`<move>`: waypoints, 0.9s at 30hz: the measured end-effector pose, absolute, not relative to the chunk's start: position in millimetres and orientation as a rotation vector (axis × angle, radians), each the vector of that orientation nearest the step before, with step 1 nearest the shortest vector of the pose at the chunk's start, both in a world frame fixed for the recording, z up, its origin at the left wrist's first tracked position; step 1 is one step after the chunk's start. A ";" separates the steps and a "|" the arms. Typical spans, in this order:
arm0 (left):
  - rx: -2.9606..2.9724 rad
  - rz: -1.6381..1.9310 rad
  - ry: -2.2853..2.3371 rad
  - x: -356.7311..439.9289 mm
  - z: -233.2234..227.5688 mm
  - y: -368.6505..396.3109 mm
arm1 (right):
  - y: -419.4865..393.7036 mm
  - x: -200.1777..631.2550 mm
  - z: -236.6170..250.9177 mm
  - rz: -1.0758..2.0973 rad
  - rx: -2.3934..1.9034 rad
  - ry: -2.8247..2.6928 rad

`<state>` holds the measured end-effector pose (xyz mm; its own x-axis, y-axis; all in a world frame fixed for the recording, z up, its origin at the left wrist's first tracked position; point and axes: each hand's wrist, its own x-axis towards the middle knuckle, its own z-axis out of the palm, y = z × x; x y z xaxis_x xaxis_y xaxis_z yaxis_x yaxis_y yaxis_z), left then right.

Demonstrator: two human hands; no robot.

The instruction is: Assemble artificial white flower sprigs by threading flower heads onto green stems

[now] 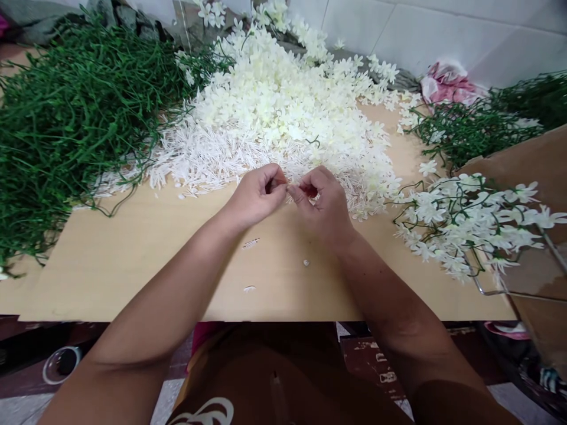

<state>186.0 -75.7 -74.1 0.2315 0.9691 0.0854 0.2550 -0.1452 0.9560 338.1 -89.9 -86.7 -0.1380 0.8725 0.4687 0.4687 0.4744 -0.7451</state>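
Note:
My left hand [262, 192] and my right hand [324, 203] meet fingertip to fingertip over the front edge of the pile. Both are pinched closed, and what sits between the fingertips is too small and hidden to name. Just behind them spreads a heap of loose white plastic stem pieces [221, 150]. Above that rises a large mound of cream-white artificial flowers [283, 88]. A small green stem [314, 141] lies on the mound. To the left is a big tangle of green plastic stems [88, 100].
Finished-looking white flower sprays [465, 212] lie at the right by a cardboard box [527, 159] and a metal wire frame [485, 290]. More green stems [469, 127] and a pink-white cloth [452, 82] sit behind. Small white bits [250, 242] dot the board [133, 265]. A tiled wall [425, 35] closes the back.

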 end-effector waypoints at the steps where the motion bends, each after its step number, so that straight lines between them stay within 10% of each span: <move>1: 1.599 0.977 1.181 186.3 -73.7 -76.1 | -89.6 338.4 -87.0 0.541 -1.125 -1.795; 18: 1.313 0.850 1.040 177.4 -70.1 -74.0 | -77.5 358.6 -81.2 1.457 -0.817 -1.539; 27: 1.422 0.673 1.059 169.1 -65.0 -72.5 | -81.5 345.5 -88.7 1.451 -0.877 -1.452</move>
